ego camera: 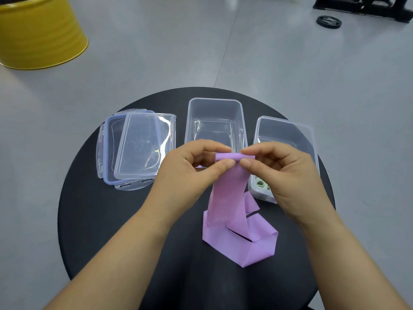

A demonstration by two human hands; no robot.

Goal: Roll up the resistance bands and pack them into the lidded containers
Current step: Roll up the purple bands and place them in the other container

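Note:
A pink resistance band (230, 193) hangs from both my hands above the round black table (125, 220); its lower part lies folded on the tabletop. My left hand (190, 173) and my right hand (283, 175) pinch the band's top end, where a small roll has formed. Behind them stands a clear container (215, 121) with nothing in it. At the right a second clear container (288, 139) holds a rolled green band (262, 184), partly hidden by my right hand.
Two clear lids (138, 146) lie stacked on the table's left side, one with a blue rim. A yellow drum (38, 34) stands on the grey floor at far left. A black weight plate (329, 21) and black equipment lie at far right.

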